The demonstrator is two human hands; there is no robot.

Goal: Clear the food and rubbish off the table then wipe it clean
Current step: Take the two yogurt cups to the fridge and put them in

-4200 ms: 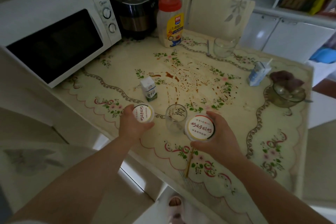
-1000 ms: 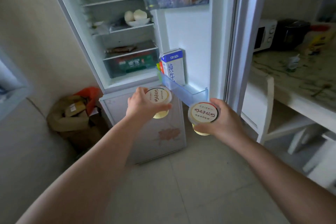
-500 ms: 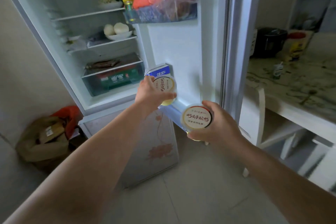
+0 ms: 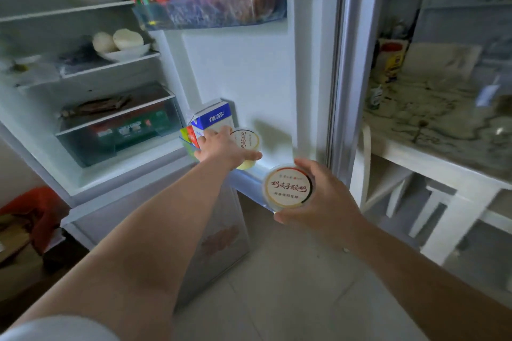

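**Two yogurt cups held at the open fridge door, the left one nearest the shelf**

Head camera view looking down along two bare arms. The left hand reaches furthest forward, its grip wrapped round the side of a small round yogurt cup. This cup hangs just above the lower door shelf, right beside a blue and white milk carton standing there. It is tipped a little towards the camera, lid up, so the shelf lies almost straight below it. A short lowering looks enough to seat it. The right hand is nearer the body and lower right, its grip cupping a second yogurt cup from the right side, just in front of the shelf's near end. Both cups are pale yellow tubs with white lids edged by a thin ring and printed with brown brush lettering, and the lids look sealed. At far right, blurred, the patterned surface holds a few items not yet cleared
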